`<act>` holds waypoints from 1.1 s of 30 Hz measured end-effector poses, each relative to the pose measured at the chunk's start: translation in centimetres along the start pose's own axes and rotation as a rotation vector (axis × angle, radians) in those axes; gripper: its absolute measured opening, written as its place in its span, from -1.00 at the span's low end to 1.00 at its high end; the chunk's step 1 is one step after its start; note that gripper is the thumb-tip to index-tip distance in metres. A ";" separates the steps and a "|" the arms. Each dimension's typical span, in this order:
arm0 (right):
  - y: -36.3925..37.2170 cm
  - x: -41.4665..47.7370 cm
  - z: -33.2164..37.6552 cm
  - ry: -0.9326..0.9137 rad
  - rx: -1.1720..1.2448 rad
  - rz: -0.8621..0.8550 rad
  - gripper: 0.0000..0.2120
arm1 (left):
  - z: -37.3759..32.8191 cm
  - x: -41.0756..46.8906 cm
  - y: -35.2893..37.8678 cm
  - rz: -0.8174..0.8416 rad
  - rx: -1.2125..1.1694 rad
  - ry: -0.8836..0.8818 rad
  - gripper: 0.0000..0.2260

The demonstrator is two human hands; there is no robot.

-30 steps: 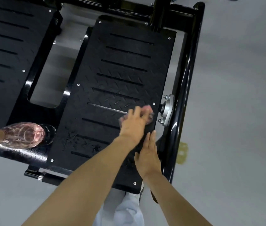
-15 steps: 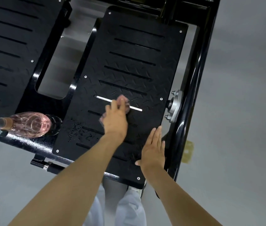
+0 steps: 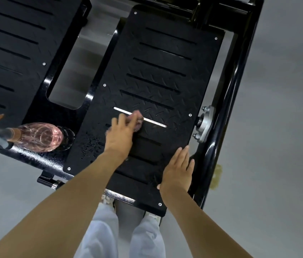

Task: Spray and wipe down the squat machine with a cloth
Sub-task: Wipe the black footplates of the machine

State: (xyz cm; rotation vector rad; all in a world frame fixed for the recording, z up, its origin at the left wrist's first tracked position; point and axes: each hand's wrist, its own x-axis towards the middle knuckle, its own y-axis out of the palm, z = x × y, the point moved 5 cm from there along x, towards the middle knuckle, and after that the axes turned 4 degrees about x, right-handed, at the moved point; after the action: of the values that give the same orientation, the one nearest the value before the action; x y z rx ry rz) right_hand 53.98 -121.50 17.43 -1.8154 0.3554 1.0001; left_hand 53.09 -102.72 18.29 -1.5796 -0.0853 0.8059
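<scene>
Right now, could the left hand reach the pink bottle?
Probably yes: only bare black footplate lies between the left hand and the pink bottle to its left, though that hand's fingers are busy holding the cloth.

The plate (image 3: 156,71) was matt black metal, rough with a raised diamond tread and cut with slots. Small silver screws (image 3: 190,115) shone at its edges. Droplets (image 3: 89,144) gave its near left part a wet sheen. The frame (image 3: 238,81) was glossy black painted tube with bright highlights. The bracket (image 3: 205,123) was bare, dull silver metal. The bottle (image 3: 41,136) looked like clear pink plastic, glossy. The cloth (image 3: 137,118) was pink and soft-looking, though blurred. The floor (image 3: 277,108) was smooth matt grey. The trousers (image 3: 100,229) were pale cloth.
</scene>
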 end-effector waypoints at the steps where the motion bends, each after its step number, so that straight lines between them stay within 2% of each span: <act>1: -0.2 0.0 0.1 0.002 -0.028 -0.005 0.16 | 0.3 -0.1 0.0 -0.006 -0.010 -0.061 -0.22; 4: -0.8 0.0 0.7 -0.026 -0.068 -0.041 0.11 | -2.2 -0.6 0.0 0.008 -0.001 -0.074 -0.25; 6: -1.1 0.1 1.1 -0.077 -0.079 -0.058 0.03 | -4.8 -1.3 0.3 0.010 0.052 0.100 -0.23; 9: -1.5 0.1 1.6 -0.111 -0.107 -0.075 -0.05 | -6.2 -2.1 0.7 0.036 0.197 0.462 -0.23; 11: -1.8 0.0 2.0 -0.106 -0.123 -0.068 -0.03 | -4.3 -1.5 0.6 0.037 0.283 0.533 -0.17; 13: -1.9 -0.2 2.2 -0.098 -0.134 -0.057 -0.03 | -0.9 -0.1 0.2 0.040 0.282 0.421 -0.14; 18: -2.2 -0.4 2.2 -0.097 -0.136 -0.082 -0.08 | 8.7 2.6 -0.8 -0.018 0.019 -0.036 -0.18; 21: -2.1 -0.4 1.9 -0.107 -0.152 -0.077 -0.04 | 10.8 3.2 -0.3 -0.078 -0.142 -0.316 -0.25; 23: -2.1 -0.4 1.9 -0.107 -0.163 -0.072 0.03 | 10.0 2.9 0.1 -0.099 -0.204 -0.417 -0.28; 25: -2.1 -0.5 2.0 -0.108 -0.170 -0.067 0.06 | 8.0 1.9 0.1 -0.094 -0.192 -0.363 -0.27; 28: -2.0 -0.5 2.0 -0.105 -0.169 -0.075 0.08 | 4.1 -0.5 0.9 -0.043 0.011 0.025 -0.18; 30: -1.8 -0.3 1.9 -0.100 -0.172 -0.078 0.11 | 4.0 -1.3 1.5 0.018 0.141 0.241 -0.18; 31: -1.7 -0.2 1.9 -0.100 -0.177 -0.082 0.12 | 5.0 -1.1 1.4 0.036 0.174 0.264 -0.18; 33: -1.6 -0.2 1.9 -0.098 -0.183 -0.085 0.12 | 8.1 -0.4 1.1 0.036 0.124 0.148 -0.17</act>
State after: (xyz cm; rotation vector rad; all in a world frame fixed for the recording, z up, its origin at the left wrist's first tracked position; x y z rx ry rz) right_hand 53.99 -119.17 18.31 -1.9194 0.1285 1.0868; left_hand 48.08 -96.32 17.80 -1.5213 0.0984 0.7064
